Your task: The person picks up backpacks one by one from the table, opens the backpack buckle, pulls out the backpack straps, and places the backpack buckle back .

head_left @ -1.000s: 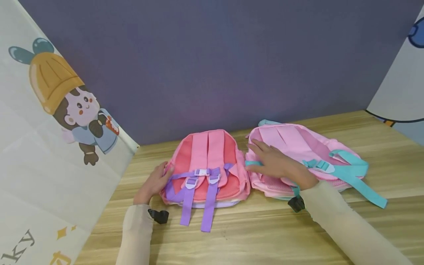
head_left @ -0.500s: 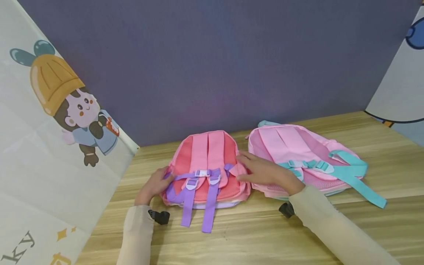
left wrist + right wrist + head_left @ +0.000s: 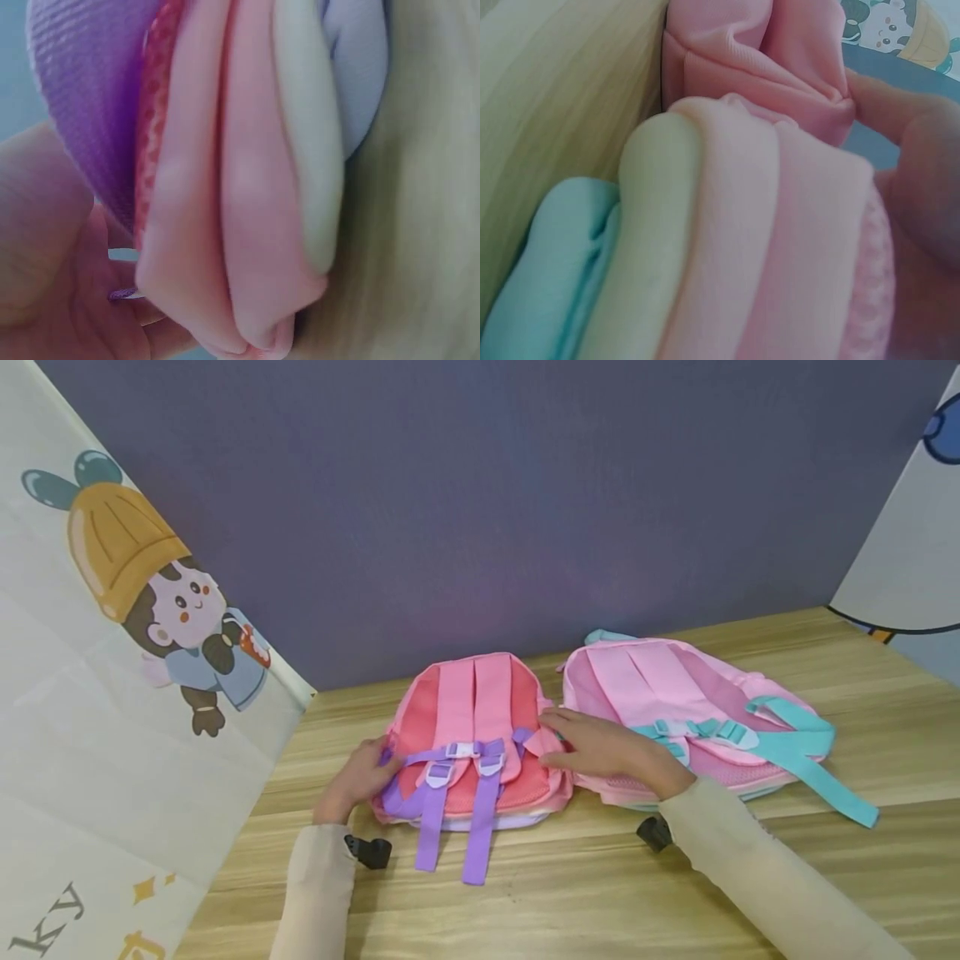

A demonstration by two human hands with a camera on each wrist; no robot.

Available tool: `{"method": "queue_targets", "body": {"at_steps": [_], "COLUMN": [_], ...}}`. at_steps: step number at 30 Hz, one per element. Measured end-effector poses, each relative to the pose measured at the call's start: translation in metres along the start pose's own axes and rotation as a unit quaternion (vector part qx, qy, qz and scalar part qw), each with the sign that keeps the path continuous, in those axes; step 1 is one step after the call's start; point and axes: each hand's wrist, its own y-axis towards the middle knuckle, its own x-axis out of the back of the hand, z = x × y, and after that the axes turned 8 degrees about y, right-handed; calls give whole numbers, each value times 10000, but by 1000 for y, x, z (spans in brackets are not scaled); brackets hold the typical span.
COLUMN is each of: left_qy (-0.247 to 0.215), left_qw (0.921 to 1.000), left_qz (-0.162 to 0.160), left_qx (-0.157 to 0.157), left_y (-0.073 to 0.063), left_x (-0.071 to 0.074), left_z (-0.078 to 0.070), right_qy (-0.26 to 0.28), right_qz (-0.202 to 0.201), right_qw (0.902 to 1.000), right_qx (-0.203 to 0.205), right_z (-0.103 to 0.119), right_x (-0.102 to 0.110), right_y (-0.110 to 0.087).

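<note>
Lying between left and right fingers [image 3: 564, 721]: coral backpack [image 3: 491, 714].

Two fabric backpacks: one coral-pink backpack with purple straps [image 3: 456, 718] at 6 o'clock, one pale-pink backpack with turquoise straps [image 3: 682, 693] between 3 and 4 o'clock. Two hands, one left hand [image 3: 362, 777] and one right hand [image 3: 603, 747]. Two loose purple webbing ends [image 3: 430, 831] at 6 o'clock. One wood-grain tabletop [image 3: 570, 893].

Both arms [image 3: 318, 885] reach forward. The left hand [image 3: 360, 777] and right hand [image 3: 606, 749] are apart, each thumb [image 3: 391, 767] sticking out from the fingers [image 3: 564, 717].
</note>
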Motion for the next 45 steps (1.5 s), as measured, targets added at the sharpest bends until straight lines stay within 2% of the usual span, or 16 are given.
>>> {"method": "queue_targets", "body": {"at_steps": [6, 18, 31, 38, 45], "left_qy": [121, 281, 406, 421, 474], "left_qw": [9998, 9994, 9972, 9973, 9968], "left_qz": [106, -100, -123, 47, 24], "left_qx": [131, -162, -608, -606, -639], "left_y": [4, 9, 14, 13, 13], "left_x": [-8, -23, -30, -29, -30], "left_z": [-9, -26, -44, -51, -58], "right_qy": [-55, -61, 24, 40, -11], "right_qz": [-81, -206, -374, -445, -508], "right_qw": [9999, 9997, 9991, 9988, 9987], "right_qx": [117, 152, 181, 197, 107], "right_z": [-6, -22, -41, -46, -50], "right_x": [3, 11, 19, 20, 21], "right_y": [-4, -15, -23, -26, -29]}}
